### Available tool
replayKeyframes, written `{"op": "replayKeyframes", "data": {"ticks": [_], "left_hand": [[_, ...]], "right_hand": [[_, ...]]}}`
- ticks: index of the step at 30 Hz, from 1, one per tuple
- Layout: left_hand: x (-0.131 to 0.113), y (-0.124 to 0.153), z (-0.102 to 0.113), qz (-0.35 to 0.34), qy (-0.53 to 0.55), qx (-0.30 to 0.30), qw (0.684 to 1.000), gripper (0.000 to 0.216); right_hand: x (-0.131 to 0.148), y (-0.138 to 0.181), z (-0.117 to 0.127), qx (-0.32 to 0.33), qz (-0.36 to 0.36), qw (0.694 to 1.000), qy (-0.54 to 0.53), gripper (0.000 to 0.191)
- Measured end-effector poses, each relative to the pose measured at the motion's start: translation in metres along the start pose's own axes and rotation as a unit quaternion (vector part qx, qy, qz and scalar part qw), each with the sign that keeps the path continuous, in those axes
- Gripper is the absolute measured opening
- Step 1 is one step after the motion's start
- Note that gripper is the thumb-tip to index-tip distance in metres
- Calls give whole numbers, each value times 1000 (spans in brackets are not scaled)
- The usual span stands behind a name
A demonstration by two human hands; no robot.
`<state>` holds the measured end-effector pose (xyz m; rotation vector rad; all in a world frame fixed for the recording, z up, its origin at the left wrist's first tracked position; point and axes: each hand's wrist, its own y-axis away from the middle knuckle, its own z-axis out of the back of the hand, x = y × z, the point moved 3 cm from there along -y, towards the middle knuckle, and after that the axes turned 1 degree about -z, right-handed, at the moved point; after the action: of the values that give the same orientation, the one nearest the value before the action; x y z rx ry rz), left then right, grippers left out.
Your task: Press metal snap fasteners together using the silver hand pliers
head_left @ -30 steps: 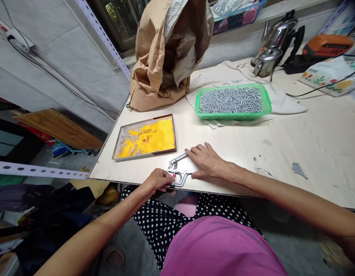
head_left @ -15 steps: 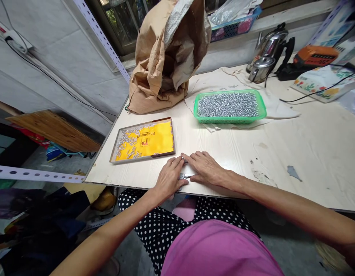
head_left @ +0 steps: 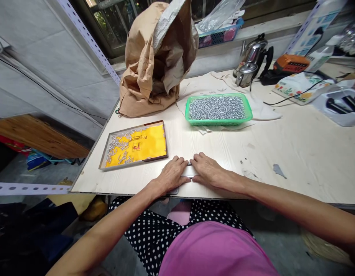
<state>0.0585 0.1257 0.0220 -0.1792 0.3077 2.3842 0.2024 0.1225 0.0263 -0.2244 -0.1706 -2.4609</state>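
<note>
Both of my hands lie flat on a small silver metal hand tool (head_left: 188,171) at the near edge of the pale table (head_left: 295,153). My left hand (head_left: 172,174) presses its fingers over the tool's left part. My right hand (head_left: 207,171) covers the right part, fingers stretched toward the left. Only a strip of the tool shows between the hands. A flat yellow-lined tray (head_left: 134,145) with several small metal pieces lies just beyond my left hand. Farther back stands a green basket (head_left: 218,109) full of metal pieces.
A crumpled brown paper sack (head_left: 154,61) stands at the back left. Behind the basket lies a white cloth (head_left: 260,109). A steel kettle (head_left: 249,61), an orange device (head_left: 291,63) and a black cable (head_left: 298,96) sit at the back right. The table's left edge drops off beside the tray.
My left hand left its pinch at the tool's near end and now lies flat on the tool beside my right hand. The view shifted right.
</note>
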Motion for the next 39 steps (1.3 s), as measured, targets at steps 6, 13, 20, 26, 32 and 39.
{"op": "replayKeyframes", "data": {"ticks": [6,13,20,26,32,39], "left_hand": [[3,-2,-2,11,14,-10,1000,18],[6,-7,-4,16,35,-20,999,29],[-7,20,-16,60,18,-132,989,46],[-54,41,-48,9,6,-163,987,58],[-59,40,-54,21,59,-145,987,57],[-59,46,-52,-3,109,-168,980,52]], "right_hand": [[0,-6,-7,3,15,1000,18,8],[2,-11,-16,14,22,1000,12,16],[-31,-17,0,-21,46,998,-45,41],[-10,-36,26,-105,86,991,-21,21],[10,-57,4,2,23,995,95,15],[-9,-61,-2,4,-34,998,55,17]]}}
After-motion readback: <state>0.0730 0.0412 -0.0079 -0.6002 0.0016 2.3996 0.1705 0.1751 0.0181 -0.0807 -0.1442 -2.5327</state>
